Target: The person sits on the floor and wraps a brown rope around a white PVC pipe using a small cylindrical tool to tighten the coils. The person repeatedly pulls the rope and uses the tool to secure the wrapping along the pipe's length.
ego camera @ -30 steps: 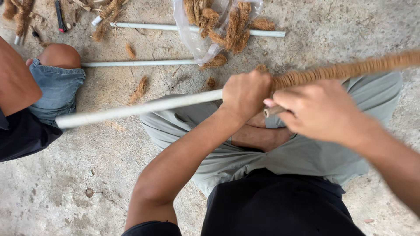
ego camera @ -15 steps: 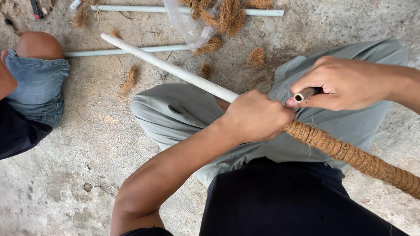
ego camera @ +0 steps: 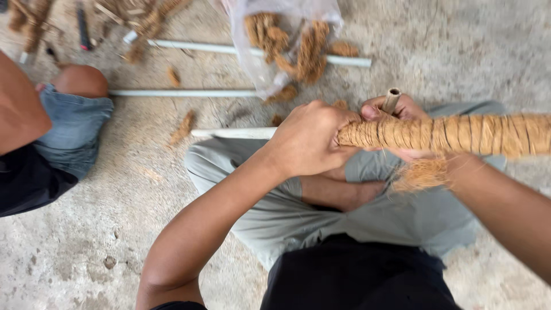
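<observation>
While the person sits cross-legged on the concrete floor (ego camera: 115,229), the left hand (ego camera: 310,140) is closed in a fist around a white pipe (ego camera: 232,133) at the spot where the bare pipe ends and its coconut-fibre wrapping (ego camera: 447,133) begins. Bare pipe sticks out to the left of that hand; the wrapped part, bound with turns of thin cord, runs out to the right of both hands and past the picture's edge. The right hand (ego camera: 402,115) lies behind and under the wrapped pipe, just beside the left hand and touching it, its fingers curled about the fibre. Between its thumb and fingers it also pinches a small tan tube (ego camera: 392,99) that stands up above the wrap. A loose tuft of fibre (ego camera: 419,173) hangs below the right hand, against the grey trousers (ego camera: 396,218).

Beyond the hands, well apart from them, a clear plastic bag (ego camera: 287,34) holds clumps of brown fibre, and two more white pipes (ego camera: 183,92) lie on the floor beside and under it. Scraps of fibre are scattered near them. Far to the left of the left hand sits another person, of whom a bent knee in blue denim shorts (ego camera: 72,129) shows.
</observation>
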